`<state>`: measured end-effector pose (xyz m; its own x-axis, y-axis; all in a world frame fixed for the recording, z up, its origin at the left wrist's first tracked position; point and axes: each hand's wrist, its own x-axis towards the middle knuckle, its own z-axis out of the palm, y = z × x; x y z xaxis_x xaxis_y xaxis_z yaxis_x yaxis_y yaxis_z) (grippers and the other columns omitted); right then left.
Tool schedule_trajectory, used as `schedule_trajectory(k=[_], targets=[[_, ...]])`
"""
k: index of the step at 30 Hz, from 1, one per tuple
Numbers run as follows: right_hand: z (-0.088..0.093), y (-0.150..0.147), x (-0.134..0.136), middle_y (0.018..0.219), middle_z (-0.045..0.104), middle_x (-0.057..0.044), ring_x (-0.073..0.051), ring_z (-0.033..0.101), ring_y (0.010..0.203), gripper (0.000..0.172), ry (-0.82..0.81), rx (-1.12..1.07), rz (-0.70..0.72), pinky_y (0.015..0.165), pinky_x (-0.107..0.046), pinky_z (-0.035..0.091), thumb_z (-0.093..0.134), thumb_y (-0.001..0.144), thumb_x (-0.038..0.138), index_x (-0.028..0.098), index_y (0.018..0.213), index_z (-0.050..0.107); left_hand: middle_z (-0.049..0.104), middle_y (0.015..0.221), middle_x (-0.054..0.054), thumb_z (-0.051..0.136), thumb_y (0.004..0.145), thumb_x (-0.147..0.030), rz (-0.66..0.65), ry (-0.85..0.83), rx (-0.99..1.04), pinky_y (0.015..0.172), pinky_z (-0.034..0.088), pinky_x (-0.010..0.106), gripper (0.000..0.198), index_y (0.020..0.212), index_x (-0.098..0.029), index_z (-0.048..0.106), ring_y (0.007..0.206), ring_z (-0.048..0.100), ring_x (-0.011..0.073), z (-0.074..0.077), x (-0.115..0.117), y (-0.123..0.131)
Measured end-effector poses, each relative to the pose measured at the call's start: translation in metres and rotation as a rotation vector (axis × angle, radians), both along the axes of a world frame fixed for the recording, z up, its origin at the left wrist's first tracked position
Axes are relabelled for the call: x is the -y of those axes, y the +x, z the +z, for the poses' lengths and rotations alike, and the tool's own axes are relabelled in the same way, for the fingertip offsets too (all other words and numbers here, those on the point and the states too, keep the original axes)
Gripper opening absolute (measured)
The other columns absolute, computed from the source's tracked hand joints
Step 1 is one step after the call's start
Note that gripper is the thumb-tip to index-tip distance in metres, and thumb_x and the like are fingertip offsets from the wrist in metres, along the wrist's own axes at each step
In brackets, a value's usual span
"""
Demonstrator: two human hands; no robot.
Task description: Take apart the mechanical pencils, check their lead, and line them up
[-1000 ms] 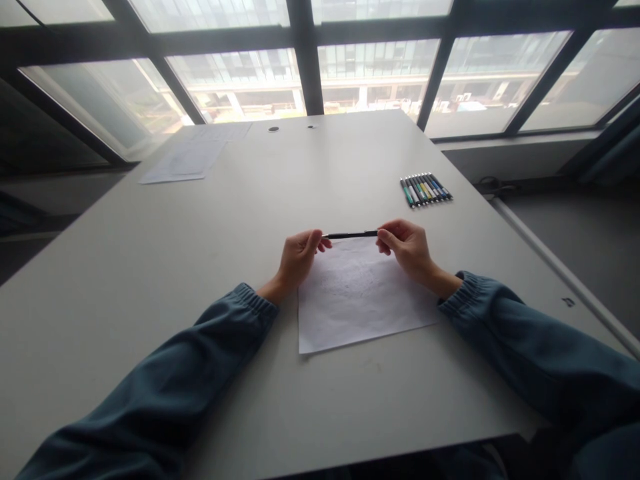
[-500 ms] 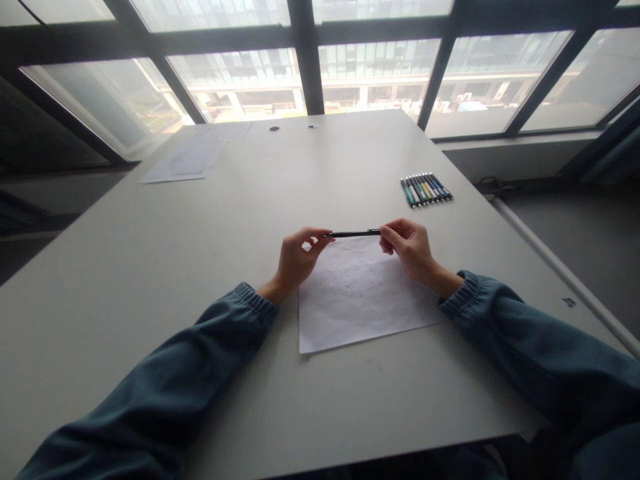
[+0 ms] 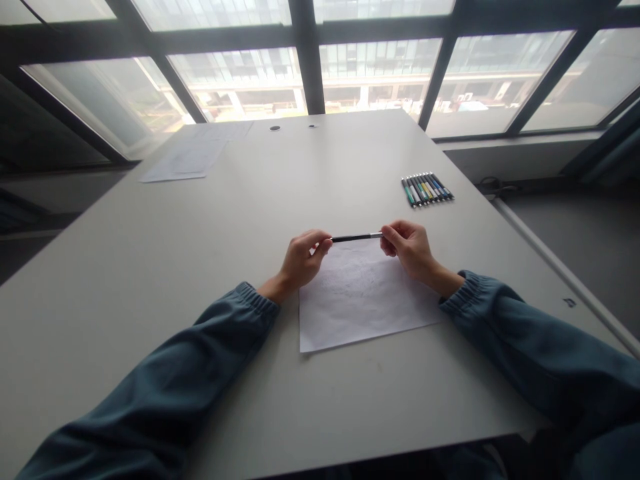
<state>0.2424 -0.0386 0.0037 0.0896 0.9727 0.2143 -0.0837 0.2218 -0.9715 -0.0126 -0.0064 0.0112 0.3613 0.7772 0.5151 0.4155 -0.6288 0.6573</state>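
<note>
A slim black pen (image 3: 354, 237) with a silvery band near its right end is stretched level between my two hands. My left hand (image 3: 304, 259) pinches its left end between thumb and fingers. At the other end, my right hand (image 3: 409, 247) grips it the same way, and both tips are hidden by fingers. Below the pen, a white sheet of paper (image 3: 363, 310) with faint marks lies on the table, partly under my right wrist.
Several pens (image 3: 427, 190) lie side by side in a row at the right of the white table (image 3: 150, 267). More paper sheets (image 3: 185, 157) rest at the far left. Dark-framed windows (image 3: 313, 73) stand behind the table's far edge.
The pen has turned about its length: its clip faced up before, and now the silvery band shows. My left fingers have curled in closer around its end.
</note>
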Motion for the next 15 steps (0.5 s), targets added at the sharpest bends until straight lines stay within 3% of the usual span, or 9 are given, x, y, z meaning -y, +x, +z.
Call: schedule_trajectory(k=[15], targets=[[0.0043, -0.0031, 0.0034, 0.064, 0.071, -0.004, -0.012, 0.060, 0.050, 0.035, 0.077, 0.042, -0.005, 0.045, -0.025, 0.046, 0.080, 0.078, 0.049, 0.017, 0.072, 0.069, 0.054, 0.062, 0.000, 0.053, 0.097, -0.045, -0.019, -0.060, 0.008, 0.061, 0.038, 0.027, 0.039, 0.069, -0.018, 0.058, 0.060, 0.047, 0.0137, 0.0022, 0.0001, -0.0022]])
